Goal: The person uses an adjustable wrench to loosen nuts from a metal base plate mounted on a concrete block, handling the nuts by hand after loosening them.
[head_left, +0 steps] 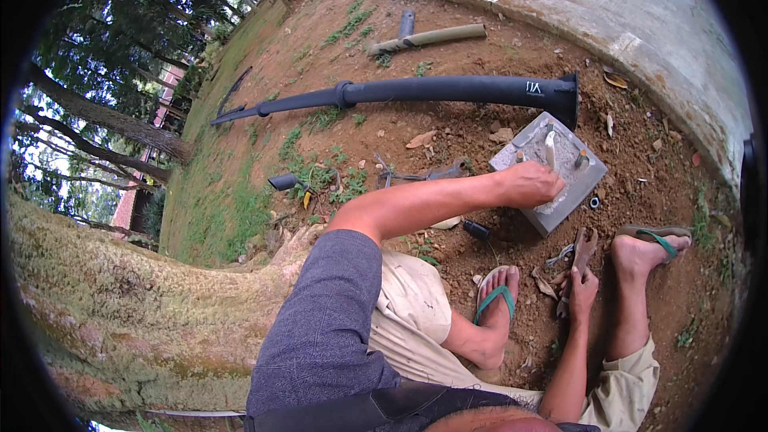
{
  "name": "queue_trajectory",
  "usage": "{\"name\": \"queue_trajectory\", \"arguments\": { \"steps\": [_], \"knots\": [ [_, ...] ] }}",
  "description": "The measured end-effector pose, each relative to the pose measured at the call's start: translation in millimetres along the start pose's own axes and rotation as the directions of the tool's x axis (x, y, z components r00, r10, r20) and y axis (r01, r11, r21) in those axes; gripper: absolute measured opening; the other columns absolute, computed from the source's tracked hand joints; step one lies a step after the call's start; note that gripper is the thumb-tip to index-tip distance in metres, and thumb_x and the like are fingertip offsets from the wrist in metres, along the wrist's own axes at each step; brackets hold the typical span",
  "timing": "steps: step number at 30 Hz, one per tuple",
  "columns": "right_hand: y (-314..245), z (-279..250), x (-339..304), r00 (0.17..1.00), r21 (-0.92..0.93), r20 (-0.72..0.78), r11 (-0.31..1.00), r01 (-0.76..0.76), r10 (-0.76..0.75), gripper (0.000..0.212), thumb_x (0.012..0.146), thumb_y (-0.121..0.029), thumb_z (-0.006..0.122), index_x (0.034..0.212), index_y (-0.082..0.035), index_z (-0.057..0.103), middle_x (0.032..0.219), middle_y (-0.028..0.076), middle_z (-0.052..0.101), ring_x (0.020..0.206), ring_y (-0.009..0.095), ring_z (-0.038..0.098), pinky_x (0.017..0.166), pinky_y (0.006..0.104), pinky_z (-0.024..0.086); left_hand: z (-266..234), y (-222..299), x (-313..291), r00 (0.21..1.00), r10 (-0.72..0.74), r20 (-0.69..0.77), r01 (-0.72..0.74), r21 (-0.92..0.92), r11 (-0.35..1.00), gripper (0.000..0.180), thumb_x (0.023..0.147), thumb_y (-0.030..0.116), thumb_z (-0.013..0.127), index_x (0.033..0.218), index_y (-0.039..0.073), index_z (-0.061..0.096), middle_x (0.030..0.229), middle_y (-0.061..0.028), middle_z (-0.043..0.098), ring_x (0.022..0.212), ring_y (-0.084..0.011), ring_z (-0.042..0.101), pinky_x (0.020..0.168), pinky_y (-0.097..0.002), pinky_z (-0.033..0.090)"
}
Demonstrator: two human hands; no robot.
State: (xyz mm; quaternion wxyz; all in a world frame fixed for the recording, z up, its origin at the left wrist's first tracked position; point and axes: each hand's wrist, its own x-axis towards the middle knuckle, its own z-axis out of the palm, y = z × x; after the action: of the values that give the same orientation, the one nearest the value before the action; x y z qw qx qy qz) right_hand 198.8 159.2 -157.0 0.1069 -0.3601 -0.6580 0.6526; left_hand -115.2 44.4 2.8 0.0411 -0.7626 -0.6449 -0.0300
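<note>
My left hand is closed at the near side of a square grey concrete block. Its fingers hide what they hold, if anything. Rusty bolts, among them one bolt right of the hand, stick up from the block's top. A pale, bent piece rises between them, just beyond my fingers. Lower down, beside my feet, my right hand grips a rusty open-end wrench, its forked jaw pointing away from me. On the soil between block and wrench lies a nut.
A long black pole with a flanged base lies beyond the block. Farther off rests a pale pipe. Metal tools and a small black object lie nearby. A tree trunk stands left; pavement borders the far side.
</note>
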Motion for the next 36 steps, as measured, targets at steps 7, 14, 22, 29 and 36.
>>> {"name": "queue_trajectory", "arguments": {
  "steps": [7,14,22,29,36],
  "knots": [
    [12.1,0.0,-2.4,1.000,0.004,0.004,1.000,-0.004,0.004,0.027,0.105,-0.018,0.061,0.087,0.001,0.069,0.064,0.005,0.065,0.051,0.011,0.059,0.049,0.0287,0.045,8.7,15.0,-4.5,0.990,-0.139,0.032,0.140,-0.027,0.990,0.024,0.096,0.020,0.064,0.096,-0.003,0.058,0.078,-0.0196,0.069,0.070,-0.0341,0.074,0.061,-0.0447,0.059],
    [-1.5,-4.5,-3.6,0.998,0.063,-0.014,0.996,-0.059,0.060,0.028,0.106,-0.022,0.062,0.089,-0.001,0.070,0.066,0.004,0.066,0.052,0.011,0.060,0.050,0.0290,0.046,1.3,2.6,-5.1,0.961,-0.263,0.087,0.277,-0.334,0.901,0.037,0.104,0.036,0.063,0.109,0.000,0.058,0.090,-0.0223,0.070,0.088,-0.0404,0.072,0.078,-0.0480,0.057],
    [-97.6,75.4,-52.3,0.986,0.394,0.164,0.917,-0.063,-0.002,0.028,0.108,-0.014,0.056,0.132,0.003,0.054,0.102,0.015,0.076,0.083,0.018,0.075,0.075,0.0320,0.062,-5.8,5.0,-39.0,0.878,-0.453,0.157,0.441,-0.635,0.634,0.037,0.105,0.020,0.061,0.141,0.010,0.059,0.122,-0.0201,0.072,0.109,-0.0410,0.070,0.090,-0.0463,0.055],
    [-121.1,123.1,-58.8,0.902,0.473,0.428,0.839,-0.270,0.049,0.046,0.108,-0.009,0.056,0.149,0.000,0.039,0.115,0.020,0.075,0.092,0.023,0.077,0.075,0.0339,0.065,-23.1,23.5,-67.3,0.950,-0.304,0.068,0.305,-0.407,0.861,0.074,0.092,-0.006,0.057,0.159,0.023,0.046,0.148,-0.0142,0.060,0.127,-0.0387,0.063,0.104,-0.0479,0.055],
    [-138.6,147.5,-37.9,0.939,0.574,0.343,0.790,-0.215,0.007,0.043,0.109,-0.015,0.058,0.146,-0.001,0.042,0.119,0.022,0.074,0.092,0.026,0.078,0.070,0.0311,0.064,-39.4,8.1,-53.6,0.963,-0.190,0.193,0.221,-0.153,0.963,0.093,0.079,-0.004,0.067,0.161,0.033,0.043,0.151,-0.0112,0.057,0.130,-0.0344,0.062,0.098,-0.0428,0.061]
  ]
}}
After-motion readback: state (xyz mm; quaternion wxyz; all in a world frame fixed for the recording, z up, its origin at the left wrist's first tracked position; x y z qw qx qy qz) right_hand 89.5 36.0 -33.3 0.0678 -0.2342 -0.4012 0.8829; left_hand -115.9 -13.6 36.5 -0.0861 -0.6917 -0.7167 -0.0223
